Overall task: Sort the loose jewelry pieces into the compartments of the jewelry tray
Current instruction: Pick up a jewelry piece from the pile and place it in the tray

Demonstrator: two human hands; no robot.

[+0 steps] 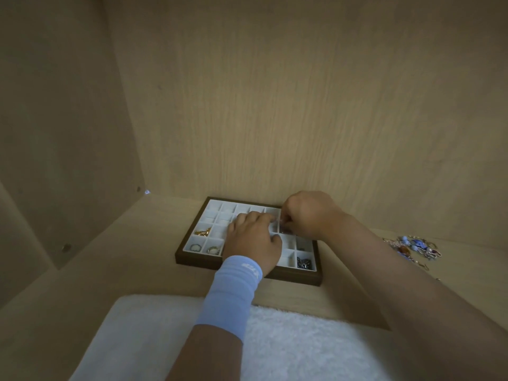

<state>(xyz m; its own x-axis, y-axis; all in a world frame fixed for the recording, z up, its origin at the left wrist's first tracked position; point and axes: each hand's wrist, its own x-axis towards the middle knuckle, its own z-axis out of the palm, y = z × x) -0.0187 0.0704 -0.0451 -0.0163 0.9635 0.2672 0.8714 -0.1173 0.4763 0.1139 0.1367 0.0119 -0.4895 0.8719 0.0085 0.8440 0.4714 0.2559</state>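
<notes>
Sorted stock sits at the left of the jewelry tray: a gold piece in one left compartment and two rings in the near-left cells. Risk one: the left hand, with a pale blue wristband, lies released and flat across the tray's middle dividers, fingers pointing toward the far right; if it drags on withdrawal it could likely sweep light pieces between cells or shift the tray. Risk two: the right hand is bunched, fingertips curled downward over a cell near the far-right side; a small dark item shows directly beneath them, but whether the fingers pinch it or merely hover cannot be told; a fumble here would probably drop it into the wrong cell. Risk three: a dark beaded piece fills the near-right corner cell, just beside the right forearm, which could catch it. The loose jewelry lies on the shelf well apart from the tray, to the right of the right arm and beyond both hands; it looks tangled, so one lift may drag several pieces.
</notes>
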